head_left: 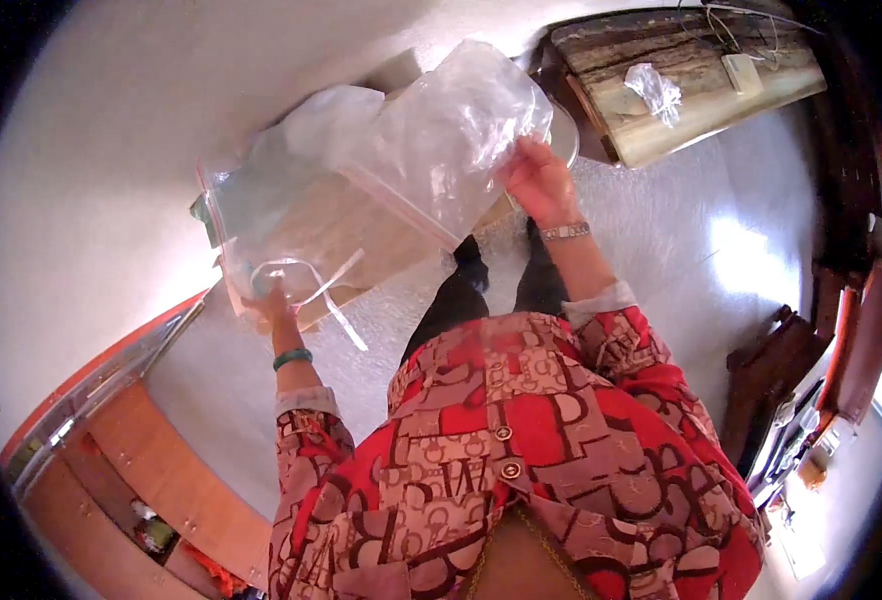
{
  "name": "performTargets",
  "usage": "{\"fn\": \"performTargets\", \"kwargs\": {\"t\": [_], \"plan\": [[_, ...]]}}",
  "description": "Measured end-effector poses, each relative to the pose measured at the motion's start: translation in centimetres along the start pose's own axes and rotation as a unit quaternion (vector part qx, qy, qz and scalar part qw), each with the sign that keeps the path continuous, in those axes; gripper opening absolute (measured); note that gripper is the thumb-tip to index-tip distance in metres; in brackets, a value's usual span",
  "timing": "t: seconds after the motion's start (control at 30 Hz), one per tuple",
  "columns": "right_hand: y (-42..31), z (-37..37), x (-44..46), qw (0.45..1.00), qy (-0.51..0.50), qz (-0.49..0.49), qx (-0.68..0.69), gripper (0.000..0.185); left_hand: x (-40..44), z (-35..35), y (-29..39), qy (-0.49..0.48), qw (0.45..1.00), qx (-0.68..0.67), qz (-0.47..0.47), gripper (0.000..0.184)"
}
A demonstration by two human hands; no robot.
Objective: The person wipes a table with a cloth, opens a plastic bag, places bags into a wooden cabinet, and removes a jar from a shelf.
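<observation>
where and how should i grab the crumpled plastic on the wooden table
Probably pinch the bunched middle of the crumpled plastic from above, coming in from the left: its raised folds should give the fingers something to close on, while the pale block and thin cables lie to its right on the wooden table.
</observation>
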State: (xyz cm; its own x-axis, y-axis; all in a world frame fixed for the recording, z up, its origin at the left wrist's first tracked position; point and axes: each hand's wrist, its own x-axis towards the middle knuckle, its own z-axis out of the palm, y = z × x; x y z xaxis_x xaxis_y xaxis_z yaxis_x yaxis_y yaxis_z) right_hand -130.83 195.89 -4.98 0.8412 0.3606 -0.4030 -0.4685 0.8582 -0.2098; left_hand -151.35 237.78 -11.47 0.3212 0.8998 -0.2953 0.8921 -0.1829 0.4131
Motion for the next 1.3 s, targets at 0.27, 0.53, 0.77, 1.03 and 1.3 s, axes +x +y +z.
{"fn": "performTargets", "kwargs": {"t": [0.27, 0.53, 0.77, 1.03, 1.3], "plan": [[-1.0, -0.1, -2.0, 0.999, 0.016, -0.022, 0.027, 0.011, -6.0, -1.7, 0.3, -0.023, 0.951, 0.192, 0.242, 0.046], [-1.4, -0.4, -2.3, 0.998, -0.008, -0.008, 0.068, 0.010, -1.1, 0.8, 8.2, -0.209, 0.792, -0.574, -0.006, 0.017], [-1.9, 1.1, -3.3, 0.998, 0.000, -0.059, 0.020, 0.016, 0.1, -0.2, 16.4, -0.004, 0.900, -0.307, 0.310, 0.039], [-2.4, -0.3, -3.1, 0.991, -0.085, -0.085, 0.051, 0.013, -23.1, 3.3, 24.1, -0.490, 0.710, -0.468, 0.194, 0.033], [-8.2, 0.2, -6.4, 0.989, -0.138, -0.043, 0.026, 0.051, -21.8, 0.8, 28.5, -0.537, 0.689, -0.453, 0.179, 0.010]]}}
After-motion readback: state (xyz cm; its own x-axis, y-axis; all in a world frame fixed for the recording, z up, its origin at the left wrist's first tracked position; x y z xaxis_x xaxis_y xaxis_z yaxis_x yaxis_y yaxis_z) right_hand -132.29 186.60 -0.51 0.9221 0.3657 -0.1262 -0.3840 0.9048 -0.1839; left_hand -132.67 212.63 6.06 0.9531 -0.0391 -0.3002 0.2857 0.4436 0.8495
